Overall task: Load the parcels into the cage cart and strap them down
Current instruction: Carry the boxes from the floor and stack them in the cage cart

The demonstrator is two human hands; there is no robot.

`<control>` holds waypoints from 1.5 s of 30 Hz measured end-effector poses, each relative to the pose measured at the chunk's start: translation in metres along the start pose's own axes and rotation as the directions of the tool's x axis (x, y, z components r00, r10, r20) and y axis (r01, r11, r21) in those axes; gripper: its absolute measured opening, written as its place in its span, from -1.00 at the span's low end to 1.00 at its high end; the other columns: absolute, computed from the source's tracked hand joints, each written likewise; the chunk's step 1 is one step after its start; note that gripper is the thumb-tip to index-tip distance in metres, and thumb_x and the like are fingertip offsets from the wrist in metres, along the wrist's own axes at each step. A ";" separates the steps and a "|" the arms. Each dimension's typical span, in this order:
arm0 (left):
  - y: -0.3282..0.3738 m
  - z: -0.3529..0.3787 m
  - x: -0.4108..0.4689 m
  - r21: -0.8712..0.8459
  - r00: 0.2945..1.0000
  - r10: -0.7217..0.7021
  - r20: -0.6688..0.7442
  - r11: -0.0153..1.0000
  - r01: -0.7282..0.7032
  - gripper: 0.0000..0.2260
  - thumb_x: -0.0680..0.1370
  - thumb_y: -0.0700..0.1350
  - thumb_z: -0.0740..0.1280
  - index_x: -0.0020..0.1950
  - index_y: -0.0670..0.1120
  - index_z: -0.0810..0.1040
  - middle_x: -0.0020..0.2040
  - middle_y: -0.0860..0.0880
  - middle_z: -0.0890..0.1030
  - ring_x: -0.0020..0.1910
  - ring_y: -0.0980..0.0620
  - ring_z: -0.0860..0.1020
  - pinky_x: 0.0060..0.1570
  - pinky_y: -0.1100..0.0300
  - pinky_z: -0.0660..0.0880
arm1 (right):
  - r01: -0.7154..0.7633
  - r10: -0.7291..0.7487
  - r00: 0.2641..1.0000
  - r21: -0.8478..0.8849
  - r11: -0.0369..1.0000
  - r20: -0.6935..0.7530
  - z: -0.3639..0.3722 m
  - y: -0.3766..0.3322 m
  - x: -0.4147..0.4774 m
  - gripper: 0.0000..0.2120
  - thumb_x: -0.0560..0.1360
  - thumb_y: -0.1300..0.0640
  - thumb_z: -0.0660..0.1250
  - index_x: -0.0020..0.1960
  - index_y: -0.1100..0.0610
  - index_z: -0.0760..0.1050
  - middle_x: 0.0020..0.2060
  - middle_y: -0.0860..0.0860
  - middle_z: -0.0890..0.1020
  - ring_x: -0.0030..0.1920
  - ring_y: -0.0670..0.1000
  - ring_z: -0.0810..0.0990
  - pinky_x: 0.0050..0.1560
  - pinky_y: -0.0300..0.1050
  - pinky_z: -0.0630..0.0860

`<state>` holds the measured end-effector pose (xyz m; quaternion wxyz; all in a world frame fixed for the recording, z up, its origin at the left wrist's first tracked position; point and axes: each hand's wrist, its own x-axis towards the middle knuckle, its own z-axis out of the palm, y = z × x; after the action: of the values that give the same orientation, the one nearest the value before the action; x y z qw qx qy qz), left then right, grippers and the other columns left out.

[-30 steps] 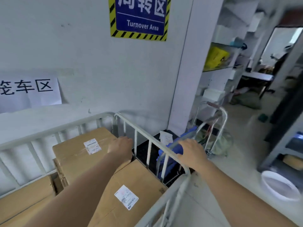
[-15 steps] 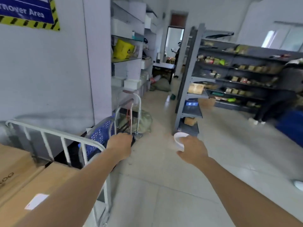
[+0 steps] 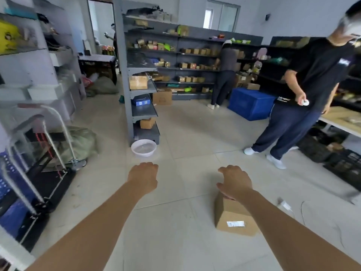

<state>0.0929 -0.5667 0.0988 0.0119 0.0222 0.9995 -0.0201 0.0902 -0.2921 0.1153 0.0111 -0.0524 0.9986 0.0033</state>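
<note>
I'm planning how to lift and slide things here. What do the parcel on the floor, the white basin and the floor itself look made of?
Parcel: brown cardboard, matt, judging by its creased edges and the white label stuck on it.
White basin: probably plastic, smooth and slightly glossy, with a thin rim.
Floor: large pale tiles, likely ceramic, with a faint sheen and visible grout lines.

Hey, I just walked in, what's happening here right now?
Someone in a stockroom is reaching both bare arms out over the tiled floor. The right hand is over a labelled cardboard box sitting on the floor; whether it touches the box is unclear. The left hand holds nothing. The cage cart is out of view, so this box is not yet loaded. A person in a black shirt stands nearby.
</note>
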 end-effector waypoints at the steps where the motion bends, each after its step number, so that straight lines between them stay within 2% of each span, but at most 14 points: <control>1: 0.018 0.004 0.013 -0.001 0.999 0.035 0.006 0.999 -0.035 -0.72 0.56 -0.07 0.25 0.26 -0.07 0.42 0.22 -0.03 0.49 0.23 -0.04 0.47 0.11 0.12 0.40 | -0.034 0.034 0.999 0.002 0.999 0.013 0.005 0.018 0.002 -0.53 0.54 -0.04 0.25 0.43 0.01 0.34 0.26 0.01 0.47 0.31 0.05 0.40 0.24 -0.08 0.41; 7: 0.120 0.042 0.091 -0.022 0.974 0.210 0.083 0.978 -0.209 -0.75 0.56 -0.11 0.24 0.22 -0.09 0.45 0.16 -0.04 0.51 0.17 -0.05 0.49 0.03 0.13 0.39 | -0.189 0.189 0.977 -0.007 0.982 0.101 0.036 0.112 0.032 -0.55 0.52 -0.03 0.28 0.39 0.01 0.37 0.22 0.00 0.49 0.28 0.05 0.41 0.21 -0.07 0.41; 9: 0.151 0.057 0.119 -0.044 0.964 0.242 0.108 0.970 -0.239 -0.76 0.56 -0.13 0.23 0.23 -0.07 0.44 0.17 -0.03 0.50 0.18 -0.05 0.48 0.02 0.16 0.36 | -0.235 0.234 0.965 -0.010 0.972 0.120 0.046 0.141 0.045 -0.55 0.51 0.01 0.26 0.39 0.02 0.38 0.19 0.01 0.51 0.26 0.05 0.43 0.19 -0.08 0.43; 13: 0.206 0.083 0.169 -0.069 0.940 0.308 0.151 0.951 -0.300 -0.72 0.56 -0.11 0.22 0.27 -0.05 0.42 0.22 -0.02 0.49 0.24 -0.04 0.46 0.12 0.13 0.38 | -0.305 0.302 0.935 -0.012 0.952 0.188 0.066 0.192 0.077 -0.53 0.50 -0.02 0.29 0.39 0.04 0.38 0.21 0.02 0.50 0.26 0.06 0.43 0.20 -0.07 0.43; 19: 0.274 0.110 0.226 -0.081 0.906 0.348 0.239 0.937 -0.339 -0.75 0.55 -0.13 0.24 0.22 -0.07 0.46 0.16 -0.03 0.53 0.18 -0.04 0.50 0.08 0.12 0.41 | -0.369 0.352 0.900 0.020 0.929 0.255 0.094 0.255 0.118 -0.53 0.50 -0.03 0.30 0.39 0.02 0.38 0.22 0.03 0.52 0.28 0.07 0.43 0.20 -0.06 0.41; 27: 0.355 0.156 0.297 -0.089 0.867 0.294 0.403 0.955 -0.283 -0.74 0.54 -0.14 0.25 0.23 -0.06 0.47 0.18 -0.03 0.52 0.18 -0.06 0.52 0.01 0.14 0.43 | -0.431 0.378 0.842 0.058 0.901 0.385 0.146 0.350 0.174 -0.49 0.51 0.00 0.30 0.43 0.01 0.35 0.23 0.04 0.51 0.32 0.08 0.41 0.21 -0.09 0.40; 31: 0.395 0.184 0.327 -0.089 0.843 0.224 0.489 0.974 -0.207 -0.65 0.56 -0.13 0.22 0.35 -0.05 0.43 0.27 -0.02 0.49 0.24 -0.06 0.49 0.11 0.12 0.44 | -0.424 0.362 0.817 0.042 0.905 0.448 0.172 0.402 0.204 -0.55 0.52 0.00 0.29 0.38 0.03 0.39 0.24 0.02 0.51 0.31 0.07 0.41 0.20 -0.09 0.39; 34: 0.419 0.206 0.347 -0.096 0.822 0.183 0.539 0.983 -0.157 -0.63 0.56 -0.11 0.23 0.37 -0.05 0.42 0.29 -0.02 0.49 0.26 -0.07 0.49 0.13 0.11 0.45 | -0.413 0.347 0.801 0.031 0.910 0.488 0.191 0.436 0.227 -0.57 0.51 0.00 0.29 0.36 0.04 0.41 0.23 0.03 0.51 0.31 0.07 0.41 0.20 -0.09 0.39; 45: 0.465 0.286 0.424 -0.135 0.735 0.142 0.663 0.988 -0.069 -0.62 0.58 -0.05 0.23 0.39 -0.09 0.39 0.32 -0.03 0.47 0.28 -0.05 0.46 0.15 0.09 0.45 | -0.468 0.358 0.680 0.003 0.884 0.640 0.277 0.506 0.311 -0.53 0.51 -0.01 0.28 0.40 0.04 0.37 0.29 0.05 0.48 0.35 0.10 0.37 0.24 -0.05 0.38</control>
<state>-0.3036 -0.0956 -0.2154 0.3725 0.0696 0.9251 0.0243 -0.2665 0.1804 -0.1654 0.3434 0.1800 0.9198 -0.0606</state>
